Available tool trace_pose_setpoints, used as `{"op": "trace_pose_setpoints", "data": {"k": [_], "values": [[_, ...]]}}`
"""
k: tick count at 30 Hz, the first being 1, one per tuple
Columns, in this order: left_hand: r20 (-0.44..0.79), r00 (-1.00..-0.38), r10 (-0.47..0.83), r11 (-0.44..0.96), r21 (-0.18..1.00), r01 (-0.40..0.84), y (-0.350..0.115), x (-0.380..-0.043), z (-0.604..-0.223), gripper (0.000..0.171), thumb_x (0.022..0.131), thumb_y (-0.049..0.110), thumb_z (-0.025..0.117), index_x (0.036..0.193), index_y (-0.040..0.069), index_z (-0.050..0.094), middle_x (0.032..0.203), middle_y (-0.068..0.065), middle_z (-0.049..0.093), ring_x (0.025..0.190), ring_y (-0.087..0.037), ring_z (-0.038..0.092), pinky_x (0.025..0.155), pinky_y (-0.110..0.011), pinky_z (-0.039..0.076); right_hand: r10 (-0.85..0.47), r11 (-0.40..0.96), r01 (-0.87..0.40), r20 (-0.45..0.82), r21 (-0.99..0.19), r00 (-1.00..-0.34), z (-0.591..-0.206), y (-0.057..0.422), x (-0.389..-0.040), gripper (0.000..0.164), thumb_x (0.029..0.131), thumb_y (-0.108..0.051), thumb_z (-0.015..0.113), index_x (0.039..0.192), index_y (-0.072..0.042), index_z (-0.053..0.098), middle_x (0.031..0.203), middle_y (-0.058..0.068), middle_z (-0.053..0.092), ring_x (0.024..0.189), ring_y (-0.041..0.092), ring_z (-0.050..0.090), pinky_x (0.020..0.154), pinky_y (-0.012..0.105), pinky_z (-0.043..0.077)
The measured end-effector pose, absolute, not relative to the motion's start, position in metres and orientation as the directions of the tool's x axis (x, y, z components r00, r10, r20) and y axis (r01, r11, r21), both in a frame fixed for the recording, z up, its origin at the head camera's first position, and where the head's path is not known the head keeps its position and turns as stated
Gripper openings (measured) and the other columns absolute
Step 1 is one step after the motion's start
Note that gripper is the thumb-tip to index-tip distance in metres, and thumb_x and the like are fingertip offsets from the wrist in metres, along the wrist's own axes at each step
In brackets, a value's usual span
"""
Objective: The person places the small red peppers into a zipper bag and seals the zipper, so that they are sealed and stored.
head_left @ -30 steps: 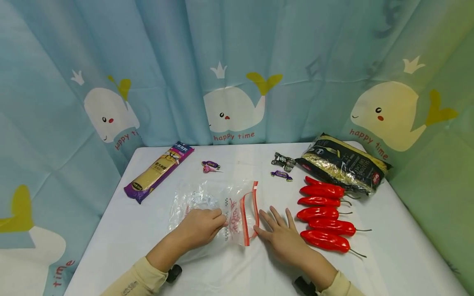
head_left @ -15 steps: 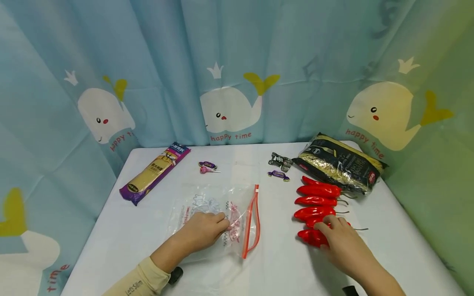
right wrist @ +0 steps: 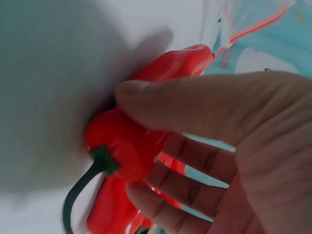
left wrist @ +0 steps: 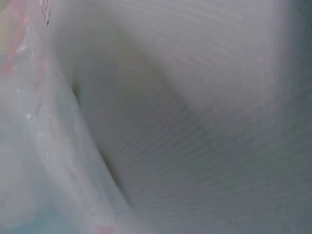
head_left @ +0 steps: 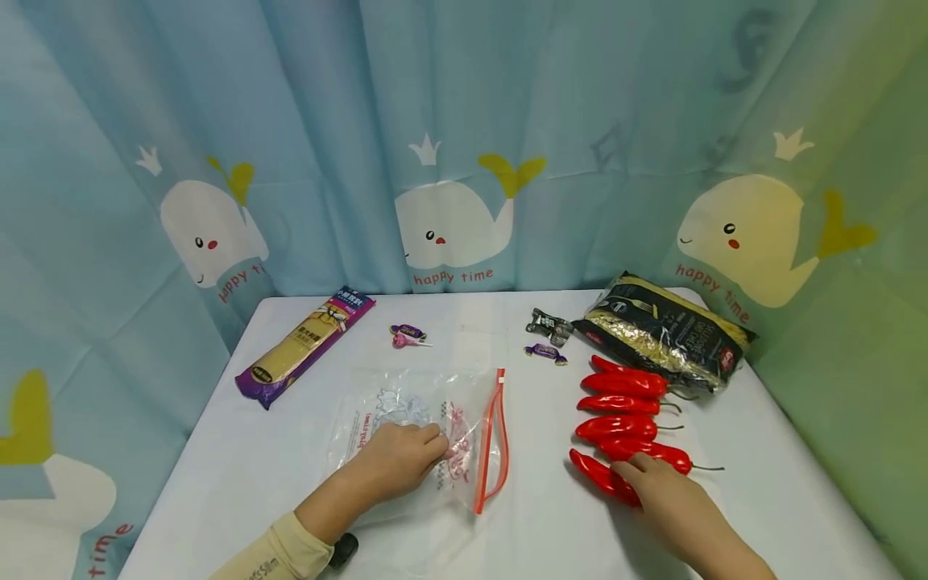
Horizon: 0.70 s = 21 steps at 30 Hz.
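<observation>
A clear zip bag (head_left: pixel 464 403) with a red zip edge lies mid-table, its mouth gaping toward the right. My left hand (head_left: pixel 406 461) pinches the bag's upper film near the printed strip. At the right, my right hand (head_left: pixel 667 503) grips the nearest red chili pepper (head_left: pixel 602 475), thumb on one side and fingers on the other. In the right wrist view this pepper (right wrist: pixel 129 141) shows its green stem, with another red pepper (right wrist: pixel 112 204) behind it. Several more red peppers (head_left: pixel 623 404) lie in a column beyond the hand. The left wrist view shows mostly blurred table and bag film (left wrist: pixel 53 136).
A black-and-gold packet (head_left: pixel 667 330) lies at the back right, a purple pasta packet (head_left: pixel 308 346) at the back left. Small wrapped candies (head_left: pixel 548 326) and a pink lollipop (head_left: pixel 406 341) lie near the far edge. A whale-print curtain (head_left: pixel 464 145) hangs behind the table.
My right hand has left the bag's mouth, moved right to the peppers and taken hold of the nearest one, which has turned and shifted slightly. My left hand stays on the bag.
</observation>
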<state>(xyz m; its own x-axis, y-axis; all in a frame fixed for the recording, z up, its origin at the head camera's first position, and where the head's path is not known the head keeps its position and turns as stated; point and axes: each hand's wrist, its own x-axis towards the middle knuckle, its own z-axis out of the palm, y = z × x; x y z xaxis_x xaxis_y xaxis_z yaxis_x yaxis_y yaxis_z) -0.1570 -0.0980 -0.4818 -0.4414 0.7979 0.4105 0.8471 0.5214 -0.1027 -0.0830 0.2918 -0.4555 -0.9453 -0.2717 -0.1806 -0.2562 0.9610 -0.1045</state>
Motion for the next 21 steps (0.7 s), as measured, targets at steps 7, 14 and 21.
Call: {"op": "trace_pose_setpoints", "data": {"k": [7, 14, 21], "values": [[0.429, -0.445, 0.787, 0.528, -0.093, 0.844, -0.096, -0.156, -0.484, 0.023, 0.093, 0.028, 0.071, 0.083, 0.018, 0.053, 0.075, 0.006, 0.050, 0.053, -0.013, 0.051, 0.044, -0.027, 0.035, -0.373, 0.915, -0.350, -0.091, -0.204, -0.923, -0.447, 0.250, -0.096, 0.043, 0.074, -0.012, 0.087, 0.114, -0.015, 0.072, 0.109, 0.004, 0.068, 0.103, 0.027, 0.064, 0.085, 0.048, 0.055], [0.420, -0.453, 0.786, 0.542, -0.116, 0.832, -0.093, -0.157, -0.483, 0.021, 0.094, 0.031, 0.070, 0.085, 0.018, 0.055, 0.076, 0.007, 0.052, 0.052, -0.012, 0.049, 0.043, -0.026, 0.034, -0.547, 0.815, -0.529, -0.014, -0.236, -0.837, -0.451, 0.207, -0.124, 0.039, 0.080, -0.012, 0.083, 0.118, -0.016, 0.073, 0.109, 0.005, 0.068, 0.101, 0.025, 0.065, 0.082, 0.044, 0.056], [0.362, -0.497, 0.789, 0.564, -0.102, 0.820, -0.093, -0.154, -0.485, 0.017, 0.095, 0.029, 0.068, 0.087, 0.020, 0.057, 0.077, 0.007, 0.053, 0.052, -0.010, 0.047, 0.044, -0.024, 0.033, -0.608, 0.733, -0.571, 0.020, -0.369, -0.793, -0.468, 0.180, -0.138, 0.044, 0.080, -0.020, 0.085, 0.121, -0.018, 0.071, 0.111, 0.000, 0.069, 0.105, 0.021, 0.064, 0.087, 0.042, 0.054]]}}
